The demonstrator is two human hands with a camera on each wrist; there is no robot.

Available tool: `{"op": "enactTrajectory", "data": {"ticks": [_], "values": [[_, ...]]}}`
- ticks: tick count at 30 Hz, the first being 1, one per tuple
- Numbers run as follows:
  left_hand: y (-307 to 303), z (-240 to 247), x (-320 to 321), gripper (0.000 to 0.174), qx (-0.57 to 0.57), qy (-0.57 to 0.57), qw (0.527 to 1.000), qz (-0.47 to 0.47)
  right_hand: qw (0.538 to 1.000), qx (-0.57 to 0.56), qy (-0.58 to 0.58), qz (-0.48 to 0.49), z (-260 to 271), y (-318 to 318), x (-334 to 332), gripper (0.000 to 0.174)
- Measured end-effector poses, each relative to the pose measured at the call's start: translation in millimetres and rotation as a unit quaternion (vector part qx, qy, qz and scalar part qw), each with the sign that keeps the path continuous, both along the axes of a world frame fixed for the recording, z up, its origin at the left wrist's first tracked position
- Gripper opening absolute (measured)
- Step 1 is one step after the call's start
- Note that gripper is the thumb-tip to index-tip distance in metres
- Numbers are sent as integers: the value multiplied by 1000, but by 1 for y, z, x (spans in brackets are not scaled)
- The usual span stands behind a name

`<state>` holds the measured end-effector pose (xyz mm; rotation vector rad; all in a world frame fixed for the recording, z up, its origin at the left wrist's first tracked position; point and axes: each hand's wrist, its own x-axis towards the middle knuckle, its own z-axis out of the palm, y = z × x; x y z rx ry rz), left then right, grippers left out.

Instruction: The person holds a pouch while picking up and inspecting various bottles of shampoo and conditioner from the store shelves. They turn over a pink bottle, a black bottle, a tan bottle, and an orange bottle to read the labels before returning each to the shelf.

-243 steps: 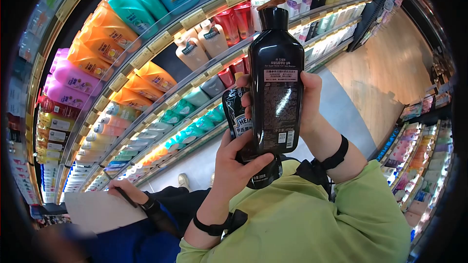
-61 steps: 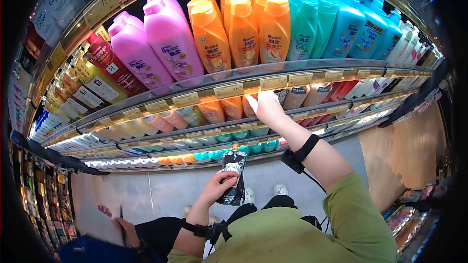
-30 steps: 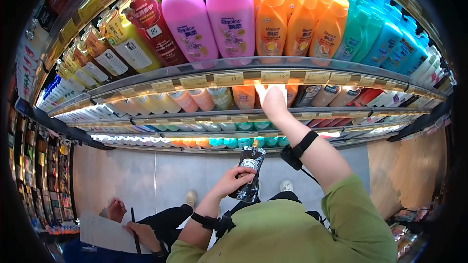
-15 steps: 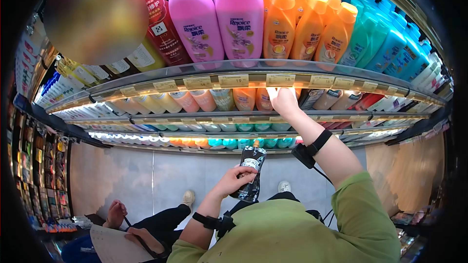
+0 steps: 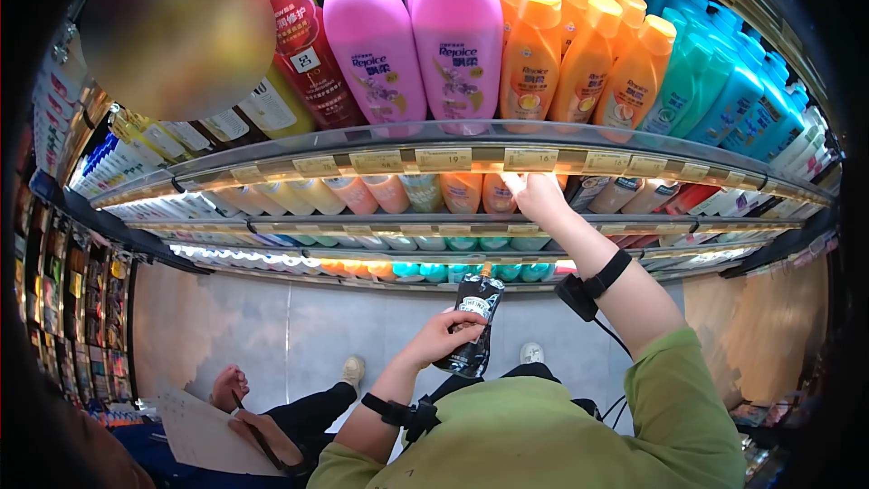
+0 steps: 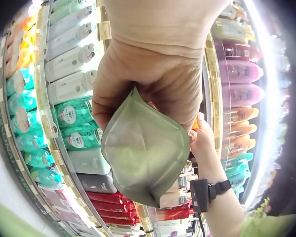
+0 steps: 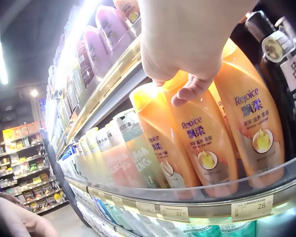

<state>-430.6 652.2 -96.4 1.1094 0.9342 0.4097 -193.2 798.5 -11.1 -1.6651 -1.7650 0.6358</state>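
My left hand (image 5: 441,337) holds a black Heinz sauce pouch (image 5: 480,297) with an orange cap, upright in front of the body. In the left wrist view the pouch's gusseted base (image 6: 145,148) faces the camera. My right hand (image 5: 543,199) reaches under the top shelf. In the right wrist view its fingers are bent around the cap of an orange Rejoice shampoo bottle (image 7: 202,143), which stands in a row on the lower shelf. Another orange bottle (image 7: 254,123) is beside it, then a black bottle (image 7: 281,54) at the right.
Above my right hand runs the top shelf's price rail (image 5: 453,159), bearing pink bottles (image 5: 457,45), orange bottles and teal bottles (image 5: 688,81). A clear lip (image 7: 212,191) fronts the lower shelf. At the left, another person holds a pen and a paper sheet (image 5: 208,435).
Eight seconds ago both hands held up a black shampoo bottle along with the pouch; now the bottle is out of them. Since then my right hand has reached to the orange bottles and stayed there.
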Motion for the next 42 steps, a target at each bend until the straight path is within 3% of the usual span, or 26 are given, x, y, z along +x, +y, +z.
{"op": "enactTrajectory", "data": {"ticks": [3,4,6,8,9,10,11,12,14,15,17,18,20,22,23,24,25,28,29,30,32,34,38,42], "values": [[3,2,1,25,0,0,1000,-13,998,-29,-50,-8,12,-7,-5,40],[5,4,2,26,9,10,1000,-22,999,18,-35,-1,14,-11,-6,41],[7,1,5,27,25,6,1000,-17,1000,-16,-16,-11,24,-19,-8,42],[9,1,7,27,8,5,1000,-24,994,99,36,-38,-1,-32,-9,41],[10,7,8,28,13,5,999,-30,997,37,65,-15,-4,-41,-9,41],[10,6,7,28,-1,11,999,-37,995,-9,102,2,3,-58,-10,50],[10,10,7,28,10,1,999,-44,986,158,44,26,-19,-71,-9,65],[9,13,6,27,21,-8,999,-46,985,158,58,45,-2,-93,-10,78],[6,18,1,25,27,-1,999,-45,991,45,100,78,39,-136,-8,84],[5,17,-1,26,2,-12,999,-43,988,-71,119,74,57,-159,-3,88],[-1,12,0,27,-30,-49,997,-49,987,41,119,99,71,-199,9,94],[-4,0,-1,28,-6,-23,998,-53,989,97,81,82,79,-221,13,87],[-3,-13,8,30,-2,-19,995,-102,991,-73,-63,94,137,-258,25,80],[-9,-24,26,33,-66,-16,994,-91,992,112,-29,51,122,-300,39,66],[-3,-46,36,38,-11,-40,984,-173,989,141,-38,6,114,-322,47,61],[-19,-20,58,30,-113,-32,985,-129,982,170,-78,-40,113,-343,54,59],[-44,15,92,30,-127,-29,966,-222,966,237,-74,-79,112,-367,64,58],[-173,148,153,38,98,-261,931,-234,973,105,-74,-194,119,-471,88,61],[-156,110,168,36,157,-53,922,-350,962,103,-81,-241,116,-504,93,61],[-177,120,192,36,159,-62,906,-388,951,82,-71,-290,110,-537,96,63],[-233,152,238,39,8,14,921,-390,923,65,-61,-374,118,-605,96,66],[-275,135,285,40,6,9,884,-468,862,-84,20,-500,141,-674,85,69],[-365,77,372,43,-28,21,789,-614,727,52,-35,-684,118,-774,46,73],[-458,60,425,44,-45,9,674,-738,609,45,3,-792,107,-821,13,75]]}}
